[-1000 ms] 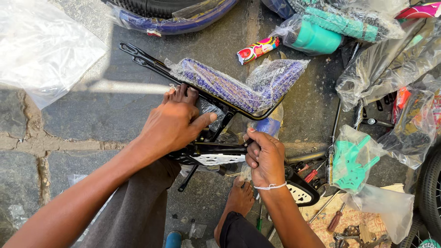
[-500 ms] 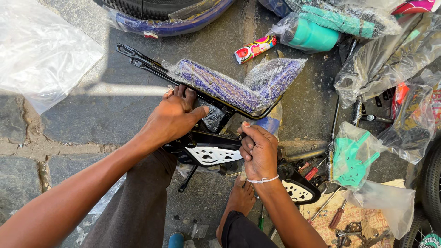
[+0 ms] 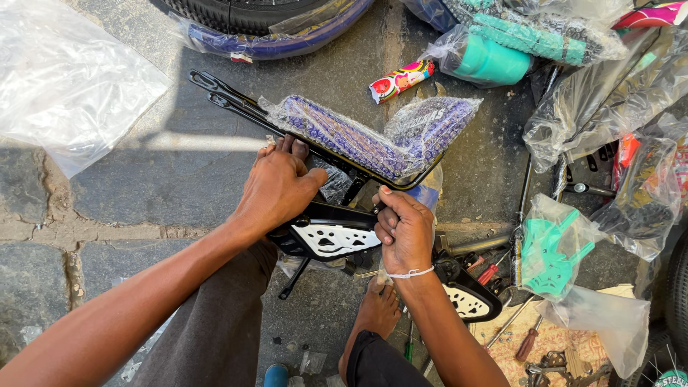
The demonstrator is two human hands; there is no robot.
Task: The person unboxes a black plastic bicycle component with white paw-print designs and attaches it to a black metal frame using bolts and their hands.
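A black-and-white panel [image 3: 331, 236] is gripped by both hands over the stone ground [image 3: 143, 193].

The left hand [image 3: 279, 190] is clamped on its top edge, fingers together; the right hand [image 3: 405, 229] is curled tight around its right end. Just behind, a plastic-wrapped seat [image 3: 373, 136] is propped on a black frame [image 3: 236, 104].
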